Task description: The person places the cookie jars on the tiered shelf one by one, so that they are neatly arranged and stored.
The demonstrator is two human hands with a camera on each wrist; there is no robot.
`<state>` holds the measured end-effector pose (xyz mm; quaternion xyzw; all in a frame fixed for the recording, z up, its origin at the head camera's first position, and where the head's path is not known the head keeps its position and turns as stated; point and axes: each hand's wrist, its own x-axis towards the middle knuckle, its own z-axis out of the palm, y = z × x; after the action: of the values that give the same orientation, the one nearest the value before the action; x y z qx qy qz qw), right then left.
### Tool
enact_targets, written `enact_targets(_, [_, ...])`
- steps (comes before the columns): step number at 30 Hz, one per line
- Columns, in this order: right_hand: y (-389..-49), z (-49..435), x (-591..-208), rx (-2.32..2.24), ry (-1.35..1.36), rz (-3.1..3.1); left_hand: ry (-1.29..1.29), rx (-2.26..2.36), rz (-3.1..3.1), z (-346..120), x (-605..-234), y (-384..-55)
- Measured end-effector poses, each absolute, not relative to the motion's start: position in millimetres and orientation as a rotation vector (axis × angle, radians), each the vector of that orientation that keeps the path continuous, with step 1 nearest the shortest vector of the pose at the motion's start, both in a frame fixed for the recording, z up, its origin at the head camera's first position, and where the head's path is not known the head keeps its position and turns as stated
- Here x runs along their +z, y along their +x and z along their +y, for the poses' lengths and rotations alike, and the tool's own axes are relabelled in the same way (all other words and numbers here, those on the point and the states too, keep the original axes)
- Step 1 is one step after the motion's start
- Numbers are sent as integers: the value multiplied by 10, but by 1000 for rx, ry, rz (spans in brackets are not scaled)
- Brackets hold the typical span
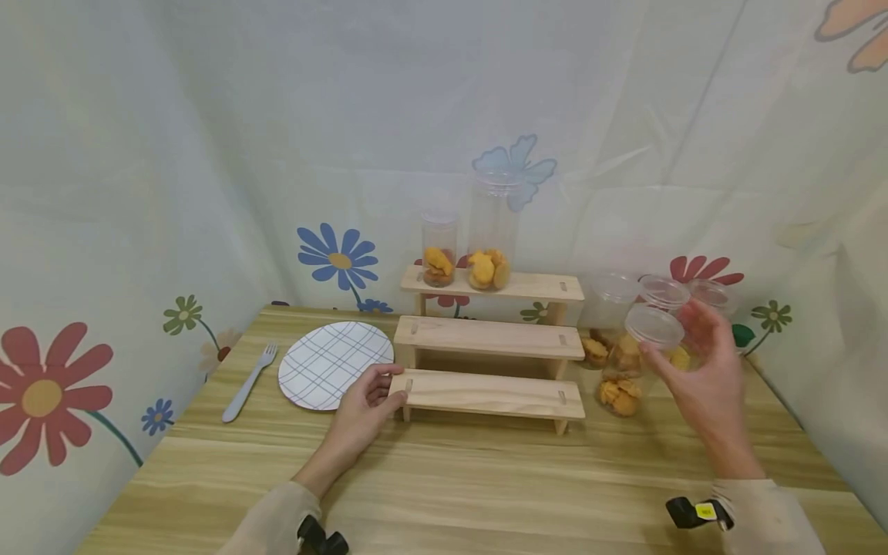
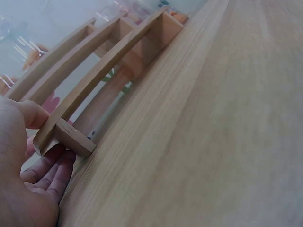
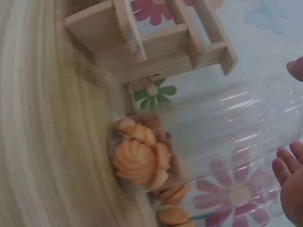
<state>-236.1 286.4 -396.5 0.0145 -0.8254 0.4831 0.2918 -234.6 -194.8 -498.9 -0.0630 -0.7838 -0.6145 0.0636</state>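
A three-tier wooden stand (image 1: 486, 339) sits mid-table. My left hand (image 1: 368, 401) holds the left end of its lowest board (image 2: 94, 85), thumb above and the other fingers beneath, beside the leg. To the stand's right, my right hand (image 1: 708, 378) has thumb and fingers around the lidded top of a tall clear jar (image 1: 627, 370). Swirled cookies (image 3: 137, 158) lie in the bottom of this jar. Behind it stand several more clear jars (image 1: 610, 297) with cookies, partly hidden by the front jar and my hand.
On the top tier stand a short jar (image 1: 439, 247) and a taller jar (image 1: 492, 231), both with cookies. A white checked plate (image 1: 333, 366) and a fork (image 1: 250, 383) lie left of the stand. A flowered curtain (image 1: 333, 100) encloses the wooden table (image 1: 451, 486).
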Motion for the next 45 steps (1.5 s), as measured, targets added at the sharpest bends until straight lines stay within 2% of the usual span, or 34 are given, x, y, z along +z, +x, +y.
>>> enact_targets(23, [-2528,2980,-4583,1544,166,-2285,-194,-1852,-2365,-1964,-5002,-2355])
enact_targets(45, [-2566,3067,-4799,1659,369,-2254,-207,-1854,-2360,-1962,-5005,-2362])
